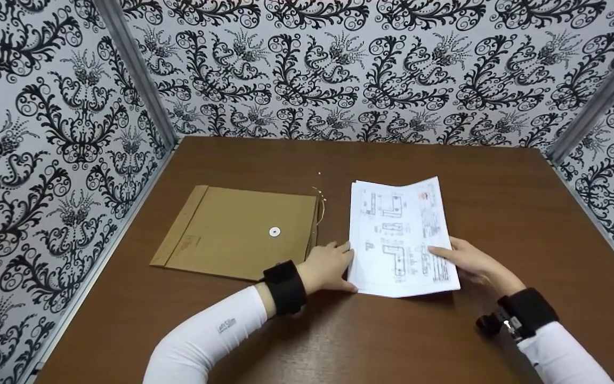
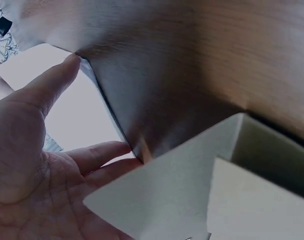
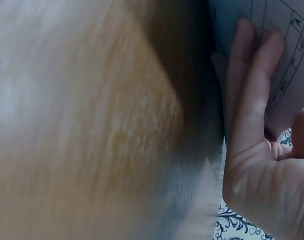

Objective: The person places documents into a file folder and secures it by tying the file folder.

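Note:
A stack of white sheets (image 1: 376, 261) printed with technical drawings lies on the right half of the table, its right side lifted. My right hand (image 1: 477, 262) pinches the right edge, thumb on top; in the right wrist view its fingers (image 3: 252, 100) lie against the underside, which also carries print. At the left edge, my left hand (image 1: 328, 268) touches the sheets with fairly straight, spread fingers, the thumb by the lower left corner. Beside it lies a brown document envelope (image 1: 232, 229) with a white round button; its right side gapes a little in the left wrist view.
A thin pale string (image 1: 322, 210) trails from the envelope's right side. The brown wooden table (image 1: 328, 341) meets patterned walls (image 1: 339, 69) at the back and sides. Black straps with cameras circle both wrists, over white sleeves (image 1: 221, 330).

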A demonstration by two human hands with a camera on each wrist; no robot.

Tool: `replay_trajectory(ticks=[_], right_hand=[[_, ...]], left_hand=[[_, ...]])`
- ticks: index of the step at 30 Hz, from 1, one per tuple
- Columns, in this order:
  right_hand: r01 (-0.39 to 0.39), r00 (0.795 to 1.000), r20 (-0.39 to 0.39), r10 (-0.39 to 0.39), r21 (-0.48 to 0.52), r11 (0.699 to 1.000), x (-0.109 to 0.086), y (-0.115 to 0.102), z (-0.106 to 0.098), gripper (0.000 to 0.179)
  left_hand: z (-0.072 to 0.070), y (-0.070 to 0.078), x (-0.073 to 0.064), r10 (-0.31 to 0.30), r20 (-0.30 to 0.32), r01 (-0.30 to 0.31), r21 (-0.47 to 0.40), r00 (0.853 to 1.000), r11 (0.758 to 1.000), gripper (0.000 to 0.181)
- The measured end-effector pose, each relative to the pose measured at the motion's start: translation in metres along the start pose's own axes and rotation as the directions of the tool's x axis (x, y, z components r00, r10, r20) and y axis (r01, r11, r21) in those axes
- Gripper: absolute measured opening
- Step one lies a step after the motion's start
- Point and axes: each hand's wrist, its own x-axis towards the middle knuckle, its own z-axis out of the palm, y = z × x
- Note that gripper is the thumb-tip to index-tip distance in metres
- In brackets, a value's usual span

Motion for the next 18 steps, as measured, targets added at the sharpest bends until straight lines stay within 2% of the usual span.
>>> replay_trajectory(ticks=[12,18], right_hand=[[0.053,0.997,-0.059,-0.053,-0.014,0.999,-0.006,0.002,0.0,0.056],[0.076,0.993,-0.092,-0.075,0.011,0.997,-0.011,-0.001,-0.002,0.044]], left_hand=[[-0.001,0.0,-0.002,-0.01,-0.009,0.01,-0.029,1.0,1.0,0.077],[-0.002,-0.002,-0.005,-0.019,0.029,0.021,-0.086,0.999,0.996,0.079]])
